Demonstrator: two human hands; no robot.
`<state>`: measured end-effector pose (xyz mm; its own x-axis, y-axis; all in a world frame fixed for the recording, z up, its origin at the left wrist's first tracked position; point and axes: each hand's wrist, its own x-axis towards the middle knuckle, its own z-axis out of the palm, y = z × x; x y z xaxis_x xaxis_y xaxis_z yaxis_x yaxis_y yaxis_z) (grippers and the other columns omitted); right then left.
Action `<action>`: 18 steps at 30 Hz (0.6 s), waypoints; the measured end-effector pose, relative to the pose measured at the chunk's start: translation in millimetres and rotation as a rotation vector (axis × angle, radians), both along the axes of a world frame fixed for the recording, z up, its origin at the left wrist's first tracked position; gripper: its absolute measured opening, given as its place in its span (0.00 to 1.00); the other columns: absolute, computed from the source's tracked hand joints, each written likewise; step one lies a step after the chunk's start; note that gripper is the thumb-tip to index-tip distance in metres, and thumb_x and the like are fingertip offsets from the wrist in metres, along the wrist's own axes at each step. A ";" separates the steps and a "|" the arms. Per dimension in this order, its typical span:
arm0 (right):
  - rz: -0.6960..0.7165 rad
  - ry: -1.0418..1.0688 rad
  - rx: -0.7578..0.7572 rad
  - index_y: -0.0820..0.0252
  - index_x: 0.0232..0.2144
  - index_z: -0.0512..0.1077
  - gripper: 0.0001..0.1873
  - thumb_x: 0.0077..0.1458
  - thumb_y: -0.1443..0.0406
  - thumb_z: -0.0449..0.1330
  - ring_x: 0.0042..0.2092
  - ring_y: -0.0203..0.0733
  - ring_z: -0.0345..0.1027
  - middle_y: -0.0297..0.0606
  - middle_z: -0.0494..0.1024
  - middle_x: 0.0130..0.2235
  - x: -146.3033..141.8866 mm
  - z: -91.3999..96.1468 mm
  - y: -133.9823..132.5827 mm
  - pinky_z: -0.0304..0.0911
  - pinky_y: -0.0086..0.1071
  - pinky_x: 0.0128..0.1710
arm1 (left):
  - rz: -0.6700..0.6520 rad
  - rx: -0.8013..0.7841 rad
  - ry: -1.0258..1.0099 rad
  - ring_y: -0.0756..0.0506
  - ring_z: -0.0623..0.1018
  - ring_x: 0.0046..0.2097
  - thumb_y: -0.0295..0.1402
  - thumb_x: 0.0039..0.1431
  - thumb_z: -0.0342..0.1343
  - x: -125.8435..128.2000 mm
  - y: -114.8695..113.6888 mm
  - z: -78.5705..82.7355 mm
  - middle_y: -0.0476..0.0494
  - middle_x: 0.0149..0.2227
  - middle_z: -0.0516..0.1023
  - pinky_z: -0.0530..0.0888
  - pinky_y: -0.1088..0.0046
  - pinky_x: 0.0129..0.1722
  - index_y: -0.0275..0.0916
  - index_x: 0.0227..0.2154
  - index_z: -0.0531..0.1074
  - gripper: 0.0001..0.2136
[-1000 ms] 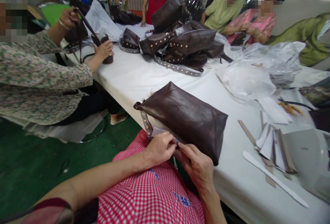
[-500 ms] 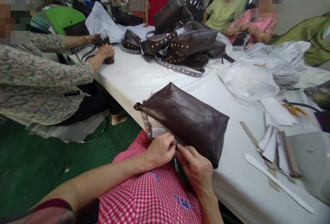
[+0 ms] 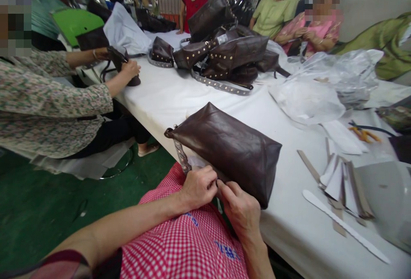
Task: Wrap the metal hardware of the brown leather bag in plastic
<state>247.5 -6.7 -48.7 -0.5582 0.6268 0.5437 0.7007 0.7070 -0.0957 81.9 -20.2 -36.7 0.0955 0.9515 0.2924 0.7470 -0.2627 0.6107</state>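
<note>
A dark brown leather bag [image 3: 229, 148] lies on its side at the near edge of the white-covered table [image 3: 160, 110]. From its left corner hangs a plastic-wrapped strap [image 3: 182, 155]. My left hand [image 3: 199, 186] is closed in a pinch by the bag's near side. Close against it, my right hand [image 3: 241, 206] pinches too, thumb and fingertips pressed together. Between the fingertips shows a small dark bit, too hidden to name. Both hands are in front of my red checked apron [image 3: 180, 244].
Studded brown bags [image 3: 227, 52] are heaped mid-table. At right lie clear plastic bags [image 3: 317, 95], orange-handled pliers [image 3: 364, 134], leather and white strips [image 3: 346, 185] and a white flat stick [image 3: 345, 225]. A co-worker's hands [image 3: 130, 71] hold a brown piece at left.
My fingers have shifted slightly at the pinch, and the white tag beside the strap is now mostly covered. The co-worker at left has tilted the brown piece.
</note>
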 end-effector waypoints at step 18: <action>-0.036 0.090 0.022 0.58 0.37 0.78 0.19 0.67 0.66 0.46 0.21 0.33 0.63 0.34 0.74 0.25 -8.2 0.1 1.0 0.50 0.31 0.22 | 0.021 0.079 0.174 0.47 0.73 0.32 0.27 0.59 0.49 0.0 0.0 -5.8 0.45 0.29 0.73 0.67 0.74 0.29 0.38 0.27 0.68 0.06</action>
<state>239.3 -5.7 -48.7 -0.4834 0.6330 0.6047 0.7150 0.6841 -0.1445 81.9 -20.2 -42.4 0.1314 0.9287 0.3468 0.8451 -0.2878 0.4504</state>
